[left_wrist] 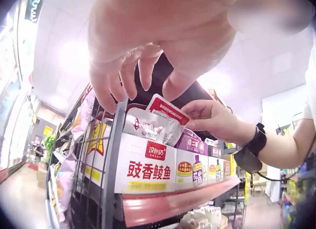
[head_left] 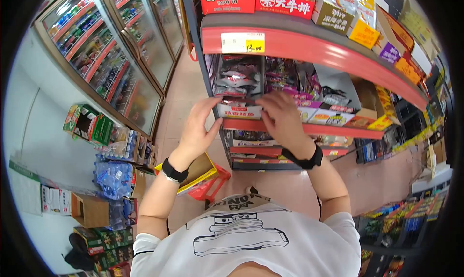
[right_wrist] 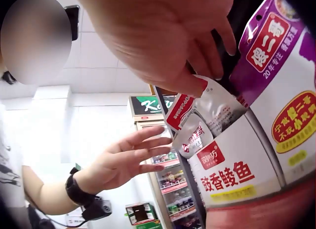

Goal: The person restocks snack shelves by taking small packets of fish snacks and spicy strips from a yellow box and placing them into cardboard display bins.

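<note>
A white display box (head_left: 240, 113) with red lettering stands at the left end of a middle shelf, filled with silver snack packets (head_left: 237, 79). One red-and-silver snack packet (left_wrist: 168, 112) leans up out of the box front. My right hand (head_left: 285, 120) pinches its right edge, thumb in front and fingers behind, as the right wrist view shows. At the box's left corner is my left hand (head_left: 197, 127), thumb apart from the loosely bent fingers. In the right wrist view these left fingers (right_wrist: 143, 152) are spread beside the packet and hold nothing.
Purple snack boxes (left_wrist: 191, 145) adjoin on the right. A shelf edge (head_left: 309, 52) with a price tag runs above the hands. Glass-door fridges (head_left: 108, 50) line the left, with bottle packs (head_left: 113, 175) on the floor. A yellow-rimmed carton (head_left: 200, 173) and red stool (head_left: 212, 185) stand below.
</note>
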The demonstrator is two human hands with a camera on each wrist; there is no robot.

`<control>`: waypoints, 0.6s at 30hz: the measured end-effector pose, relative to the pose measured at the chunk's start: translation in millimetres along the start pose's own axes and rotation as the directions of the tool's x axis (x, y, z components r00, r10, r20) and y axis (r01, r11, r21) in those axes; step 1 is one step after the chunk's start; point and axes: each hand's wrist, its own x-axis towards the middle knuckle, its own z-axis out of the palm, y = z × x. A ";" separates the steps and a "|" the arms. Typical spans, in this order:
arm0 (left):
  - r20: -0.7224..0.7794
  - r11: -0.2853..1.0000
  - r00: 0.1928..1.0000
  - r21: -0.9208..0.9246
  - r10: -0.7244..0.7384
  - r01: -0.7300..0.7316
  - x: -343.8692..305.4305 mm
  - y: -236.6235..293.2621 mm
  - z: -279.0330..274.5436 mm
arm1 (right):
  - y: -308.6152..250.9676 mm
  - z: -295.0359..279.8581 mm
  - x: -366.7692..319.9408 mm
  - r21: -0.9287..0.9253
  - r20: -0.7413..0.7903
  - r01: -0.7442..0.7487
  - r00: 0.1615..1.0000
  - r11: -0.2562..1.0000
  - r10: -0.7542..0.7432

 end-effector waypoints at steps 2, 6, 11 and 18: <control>-0.040 0.987 0.997 0.150 0.068 -0.061 4.9 3.7 10.6 | 2.4 -1.2 -4.7 0.041 0.035 0.006 0.999 0.999 -0.007; -0.166 0.983 0.986 0.179 -0.007 0.037 8.8 9.4 22.6 | 10.3 4.2 -9.9 0.070 0.049 0.088 0.995 0.994 -0.092; -0.194 0.957 0.978 0.291 0.074 -0.015 11.7 6.9 25.1 | 11.7 8.0 -12.3 0.094 0.076 0.074 0.994 0.993 -0.081; -0.149 0.936 0.965 0.314 0.216 -0.161 15.5 4.1 25.0 | 5.0 5.5 -10.3 0.082 0.005 0.039 0.999 0.996 -0.039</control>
